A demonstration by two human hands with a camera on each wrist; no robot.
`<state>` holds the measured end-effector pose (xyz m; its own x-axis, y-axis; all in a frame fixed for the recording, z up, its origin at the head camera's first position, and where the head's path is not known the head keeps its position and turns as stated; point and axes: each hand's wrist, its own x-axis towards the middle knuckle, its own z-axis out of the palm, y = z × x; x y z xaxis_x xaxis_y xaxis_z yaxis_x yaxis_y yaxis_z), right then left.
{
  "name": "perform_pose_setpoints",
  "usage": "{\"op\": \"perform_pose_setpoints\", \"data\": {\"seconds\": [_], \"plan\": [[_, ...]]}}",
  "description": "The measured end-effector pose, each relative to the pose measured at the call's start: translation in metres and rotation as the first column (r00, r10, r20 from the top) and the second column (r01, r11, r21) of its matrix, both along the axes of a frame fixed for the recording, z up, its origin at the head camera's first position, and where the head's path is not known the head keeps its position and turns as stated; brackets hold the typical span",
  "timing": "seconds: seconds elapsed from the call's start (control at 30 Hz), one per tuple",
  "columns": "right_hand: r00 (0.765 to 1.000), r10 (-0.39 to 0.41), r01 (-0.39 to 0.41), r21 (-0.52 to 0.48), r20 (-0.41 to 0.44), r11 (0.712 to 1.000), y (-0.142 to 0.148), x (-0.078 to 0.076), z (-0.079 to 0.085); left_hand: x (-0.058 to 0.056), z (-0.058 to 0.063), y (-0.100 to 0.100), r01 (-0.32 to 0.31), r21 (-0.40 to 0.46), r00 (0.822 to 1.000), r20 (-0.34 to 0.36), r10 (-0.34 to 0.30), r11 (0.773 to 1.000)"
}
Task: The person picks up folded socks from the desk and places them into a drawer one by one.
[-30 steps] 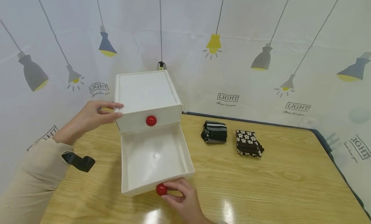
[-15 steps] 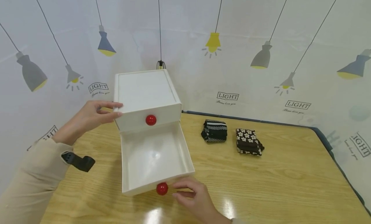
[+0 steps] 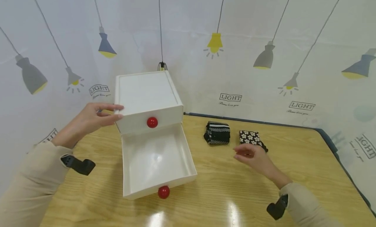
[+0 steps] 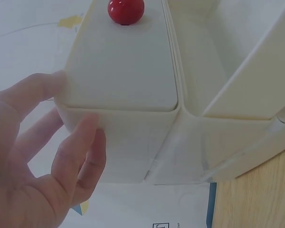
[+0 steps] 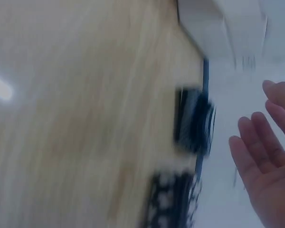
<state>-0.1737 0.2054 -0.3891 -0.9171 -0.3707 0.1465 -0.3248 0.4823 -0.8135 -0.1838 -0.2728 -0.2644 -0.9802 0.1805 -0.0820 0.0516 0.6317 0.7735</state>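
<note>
A white two-drawer box (image 3: 147, 89) stands on the left of the table. Its lower drawer (image 3: 155, 160) is pulled out, with nothing inside; the upper one is closed. Each drawer has a round red knob (image 3: 163, 192). My left hand (image 3: 94, 117) rests its fingers on the box's upper left corner, touching top and side. Out to the right, my right hand (image 3: 254, 158) holds nothing and hovers at a flowered black-and-white folded cloth bundle (image 3: 249, 136), partly hiding it; contact cannot be told. Left of that lies a striped black-and-white folded bundle (image 3: 218, 133).
The wooden table (image 3: 223, 187) has a dark edge along the back and right. Behind it hangs a pale backdrop (image 3: 188, 50) printed with lamps. Each wrist carries a small black camera mount (image 3: 277, 207). The right wrist view is blurred.
My right hand has let go of the lower drawer's red knob and moved right and away from me, to the flowered bundle. The left hand and the drawer stay as they were.
</note>
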Motion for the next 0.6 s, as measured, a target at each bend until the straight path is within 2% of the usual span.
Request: {"op": "perform_pose_setpoints", "data": {"seconds": [0.13, 0.2, 0.3, 0.47, 0.6], "plan": [[0.984, -0.176, 0.169, 0.14, 0.035, 0.976, 0.034, -0.03, -0.002, -0.001, -0.001, 0.001, 0.005, 0.006, 1.0, -0.003, -0.005, 1.0], [0.972, -0.228, 0.215, 0.178, 0.059, 0.96, 0.047, -0.04, -0.004, -0.002, -0.001, 0.001, 0.003, 0.014, 1.0, 0.0, -0.003, 1.0], [0.962, -0.248, 0.223, 0.194, 0.113, 0.955, 0.06, -0.052, -0.008, -0.002, -0.002, 0.001, -0.002, 0.02, 1.0, -0.001, 0.002, 1.0], [0.953, -0.236, 0.196, 0.209, 0.189, 0.958, 0.07, -0.06, -0.015, -0.002, -0.002, 0.0, -0.009, 0.027, 1.0, -0.001, 0.009, 1.0], [0.939, -0.247, 0.212, 0.164, 0.239, 0.963, 0.075, -0.065, -0.021, -0.001, 0.0, -0.001, -0.014, 0.019, 1.0, -0.006, 0.014, 1.0]]}}
